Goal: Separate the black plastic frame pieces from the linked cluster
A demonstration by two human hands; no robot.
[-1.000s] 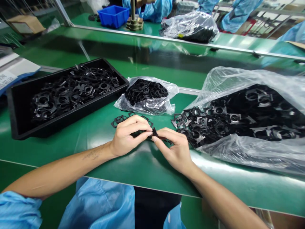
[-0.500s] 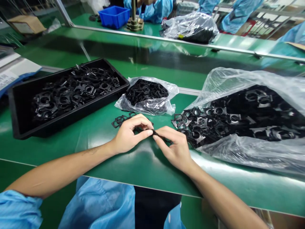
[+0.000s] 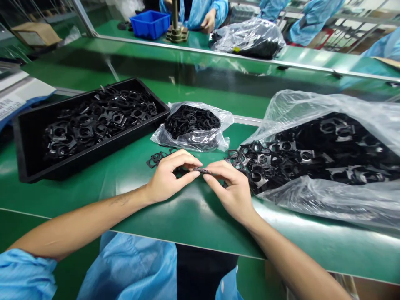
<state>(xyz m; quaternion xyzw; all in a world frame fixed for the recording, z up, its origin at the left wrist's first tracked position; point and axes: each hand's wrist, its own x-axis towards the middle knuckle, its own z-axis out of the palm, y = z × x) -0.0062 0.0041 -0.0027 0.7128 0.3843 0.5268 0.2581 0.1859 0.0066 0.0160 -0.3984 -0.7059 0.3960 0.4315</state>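
Observation:
Between my fingertips is a small black plastic part (image 3: 203, 170), seen nearly edge-on and partly covered by the fingers. My left hand (image 3: 171, 174) pinches its left end between thumb and forefinger. At the other end, my right hand (image 3: 229, 183) pinches it the same way. Just behind my left hand lie loose black ring-shaped parts (image 3: 155, 158) on the green tabletop (image 3: 175, 221). Close to my right hand, a heap of black parts with round holes (image 3: 262, 160) spills from a large clear plastic bag (image 3: 312, 193).
A black tray (image 3: 93, 156) full of black parts stands at the left. Beyond my hands sits a smaller clear bag (image 3: 215, 141) of black rings. Past the metal rail (image 3: 193, 49) are a blue bin (image 3: 150, 25), another filled bag (image 3: 250, 37) and a co-worker's hand (image 3: 208, 21).
The black part has turned flatter between my fingers, and my right hand has shifted slightly right. Across the rail, a co-worker's hand has come into view.

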